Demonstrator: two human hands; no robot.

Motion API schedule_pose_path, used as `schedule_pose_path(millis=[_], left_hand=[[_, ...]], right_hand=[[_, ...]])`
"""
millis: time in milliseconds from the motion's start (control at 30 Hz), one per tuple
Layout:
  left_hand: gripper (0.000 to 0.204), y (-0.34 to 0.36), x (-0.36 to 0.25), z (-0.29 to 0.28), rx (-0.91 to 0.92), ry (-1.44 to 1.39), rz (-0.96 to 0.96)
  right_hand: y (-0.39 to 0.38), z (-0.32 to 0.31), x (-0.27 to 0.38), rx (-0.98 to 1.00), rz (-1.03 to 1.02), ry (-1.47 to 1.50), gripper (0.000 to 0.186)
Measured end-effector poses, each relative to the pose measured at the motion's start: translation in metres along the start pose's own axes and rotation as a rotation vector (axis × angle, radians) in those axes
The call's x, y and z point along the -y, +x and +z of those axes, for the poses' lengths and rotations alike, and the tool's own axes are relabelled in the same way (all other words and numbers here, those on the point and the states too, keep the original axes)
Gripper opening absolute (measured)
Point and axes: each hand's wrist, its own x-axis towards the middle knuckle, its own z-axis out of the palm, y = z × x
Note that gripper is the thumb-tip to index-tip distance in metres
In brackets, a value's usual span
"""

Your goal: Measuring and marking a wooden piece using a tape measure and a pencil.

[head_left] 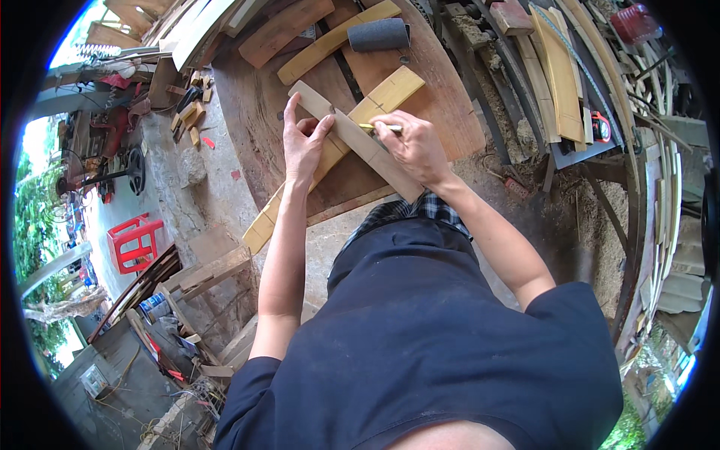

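Note:
My left hand (304, 147) grips a flat greyish-brown wooden board (369, 152), thumb on its near face and fingers along its far edge. The board lies slantwise across a longer yellow wooden strip (394, 88), and together they form an X. Pencil marks cross the yellow strip. Between the closed fingers of my right hand (415, 147) is a slim yellow pencil (367, 126), its tip at the board's edge near the crossing. The side of that hand rests close to the board's lower part.
Beneath is a brown wooden worktop (442, 90) bearing a dark grey cylinder (379, 34), a curved yellow piece (330, 46) and a reddish board (281, 31). Stacked timber and a tape measure (601, 127) are at right. A red stool (136, 244) and wood offcuts (189, 116) are left.

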Motion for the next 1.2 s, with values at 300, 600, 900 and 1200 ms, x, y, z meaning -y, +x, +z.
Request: schedule_pose_path(millis=[300,600,900,1200], left_hand=[[0.087,-0.001,0.0,0.0,0.0,0.015,-0.014],[0.087,0.002,0.004,-0.003,0.009,-0.013,-0.003],[0.087,0.001,0.001,0.001,0.006,-0.013,0.006],[0.087,-0.002,0.003,-0.002,-0.028,-0.022,0.009]], right_hand=[[0.008,-0.005,-0.002,0.057,0.018,-0.005,0.022],[0.041,0.006,0.001,0.107,-0.018,-0.03,0.028],[0.041,0.001,0.0,0.123,0.037,-0.009,0.028],[0.0,-0.027,0.013,0.172,0.074,-0.131,0.024]])
